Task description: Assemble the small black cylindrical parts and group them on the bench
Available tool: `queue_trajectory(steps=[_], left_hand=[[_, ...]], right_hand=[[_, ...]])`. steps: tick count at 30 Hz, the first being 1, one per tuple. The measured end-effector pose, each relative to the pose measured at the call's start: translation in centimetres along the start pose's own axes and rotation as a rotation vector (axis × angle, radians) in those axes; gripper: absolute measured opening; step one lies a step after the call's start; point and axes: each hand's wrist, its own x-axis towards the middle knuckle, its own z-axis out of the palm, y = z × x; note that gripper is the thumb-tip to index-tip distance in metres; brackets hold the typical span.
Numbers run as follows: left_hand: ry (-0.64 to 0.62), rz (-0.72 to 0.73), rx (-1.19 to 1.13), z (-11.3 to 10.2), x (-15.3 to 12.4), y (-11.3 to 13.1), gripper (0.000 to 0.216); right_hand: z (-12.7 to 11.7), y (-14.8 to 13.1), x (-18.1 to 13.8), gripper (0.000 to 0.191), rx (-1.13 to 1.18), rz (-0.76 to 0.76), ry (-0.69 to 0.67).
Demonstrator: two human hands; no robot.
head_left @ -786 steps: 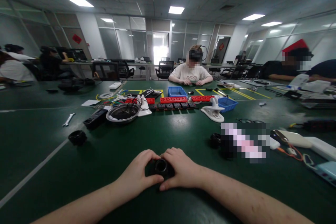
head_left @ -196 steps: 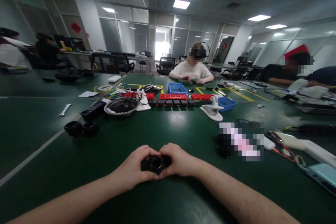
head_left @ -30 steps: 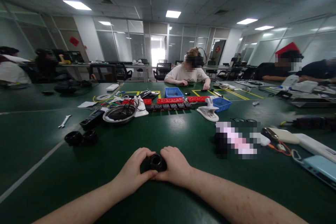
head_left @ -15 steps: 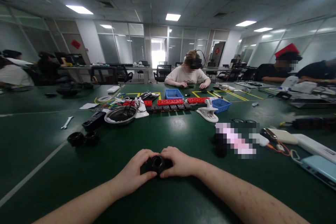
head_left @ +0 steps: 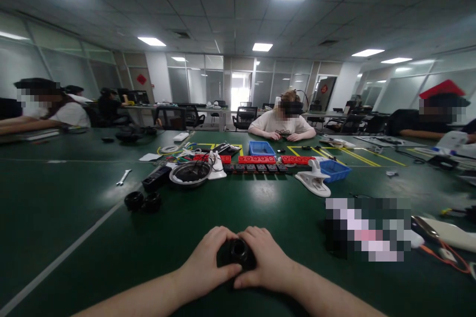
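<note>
Both hands are closed around a black round part (head_left: 238, 251) with a hole in its middle, low over the green table. My left hand (head_left: 211, 257) grips its left side, thumb in front and fingers behind. On the other side my right hand (head_left: 263, 261) wraps it, thumb at the lower front. The fingers hide much of its sides, and I cannot tell whether it touches the tabletop. To the left stand two black round parts (head_left: 143, 202), side by side.
A wrench (head_left: 124, 177), a black power strip (head_left: 156, 179) and a metal bowl (head_left: 190, 182) lie to the left. Ahead are red strips (head_left: 257, 159), blue bins (head_left: 335, 171) and a white clip stand (head_left: 314, 184). Across the table sits a person (head_left: 283, 121) in a white top.
My view has swung left and up, so the scene sits further right and lower. Both hands still hold the black part. The person opposite has brought their hands closer together.
</note>
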Motion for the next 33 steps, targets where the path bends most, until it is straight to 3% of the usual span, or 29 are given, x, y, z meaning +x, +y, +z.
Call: queue_trajectory(steps=[4,11,16,20,23,26,30,33], left_hand=[[0.012,0.059,-0.014,-0.3,-0.3,-0.2,0.055],[-0.076,0.070,-0.025,-0.8,-0.4,0.0,0.041],[0.013,-0.066,-0.015,-0.4,-0.4,0.2,0.041],[0.077,-0.122,0.007,0.1,-0.4,-0.1,0.039],[0.060,-0.051,-0.003,-0.2,-0.4,-0.6,0.052],[0.095,0.011,-0.033,-1.0,-0.3,-1.2,0.073],[0.171,-0.089,-0.145,-1.9,0.3,-2.0,0.046],[0.204,-0.259,-0.410,-1.9,1.1,-2.6,0.047]], right_hand=[[-0.9,1.0,0.0,0.045,0.190,-0.044,-0.124],[-1.6,1.4,0.2,0.030,0.302,0.017,-0.221],[0.2,0.3,0.0,0.037,0.035,0.121,-0.046],[0.9,-0.6,0.0,0.051,-0.153,0.084,0.039],[0.0,-0.6,-0.2,0.072,-0.074,0.000,0.149],[-1.3,0.0,-0.3,0.067,0.043,-0.072,0.285],[-1.2,1.6,0.2,0.052,0.175,0.045,0.343],[0.0,2.8,0.6,0.054,0.417,0.192,0.338]])
